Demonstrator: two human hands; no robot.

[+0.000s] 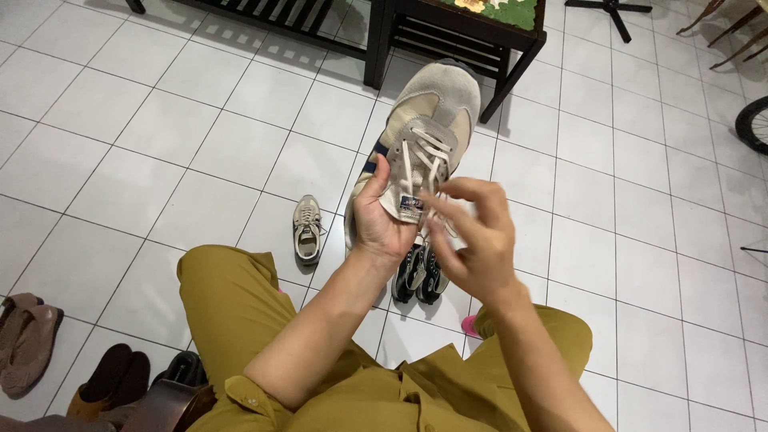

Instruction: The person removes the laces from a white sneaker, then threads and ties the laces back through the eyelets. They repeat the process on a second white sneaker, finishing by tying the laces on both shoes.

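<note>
Left hand (382,220) grips a beige sneaker (428,128) from the left side, fingers wrapped under it, thumb up against the tongue edge. Sneaker is held in the air above the tiled floor (160,160), toe pointing far, upper facing the camera. Right hand (472,240) sits just right of the tongue; its fingers (448,192) are pinched closed on the white laces (424,156) near the lower eyelets.

Below the hands, on the floor: a dark pair of shoes (420,276), side by side, partly hidden by the wrists. Left of them, a second beige sneaker (307,229) lies alone, toe far. Knees in olive trousers (228,296) frame the near edge.

Near left corner: brown flats (28,344) and more brown shoes (112,384). Far centre: dark wooden rack (448,40), its legs on the tiles. Bike wheel (754,124) at the right edge.
</note>
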